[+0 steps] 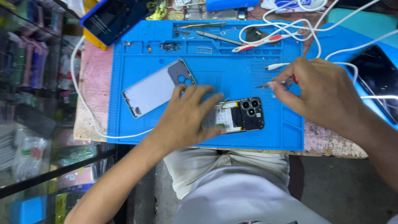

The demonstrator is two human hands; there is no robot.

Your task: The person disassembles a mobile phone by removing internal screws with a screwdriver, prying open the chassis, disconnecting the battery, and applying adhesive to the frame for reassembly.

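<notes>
An opened phone (238, 115), its back removed and camera cluster exposed, is pinned flat on a blue repair mat (137, 120) near the mat's near edge by the spread fingers of the left hand (186, 118). A thin metal tool (273, 84) is pinched in the closed fingers of the right hand (319, 93), just right of the phone. The detached back cover (157, 88) lies to the left.

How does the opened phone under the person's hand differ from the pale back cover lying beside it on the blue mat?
The opened phone shows dark inner parts and camera lenses; the back cover is a pale, empty shell with bare lens holes. The left hand presses the phone, while the cover lies untouched. The right hand holds a thin tool nearer the phone. Both rest on the blue mat, similarly tilted.
</notes>
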